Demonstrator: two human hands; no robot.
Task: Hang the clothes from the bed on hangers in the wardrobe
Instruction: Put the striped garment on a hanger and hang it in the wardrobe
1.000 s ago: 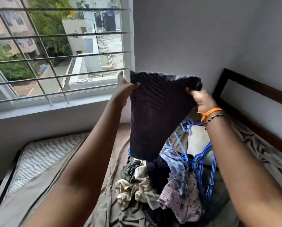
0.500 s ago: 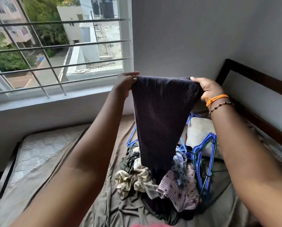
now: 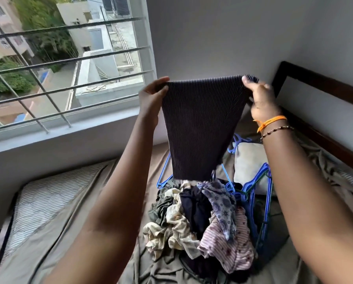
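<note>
A dark pin-striped garment (image 3: 200, 128) hangs stretched in the air above the bed. My left hand (image 3: 151, 99) pinches its upper left corner and my right hand (image 3: 261, 101) grips its upper right corner. Its lower edge ends just above a pile of crumpled clothes (image 3: 200, 222) on the bed. Several blue plastic hangers (image 3: 259, 193) lie behind and to the right of the pile, partly hidden by the garment. No wardrobe is in view.
The bed (image 3: 73, 242) has an olive-brown sheet pulled back from a striped mattress (image 3: 48, 193) at the left. A white pillow (image 3: 249, 167) lies near the dark wooden headboard (image 3: 319, 83). A barred window (image 3: 65, 62) fills the upper left.
Both hands have spread the garment's top edge flat and taut. Its lower end has lifted off the pile. The view has tilted down a little.
</note>
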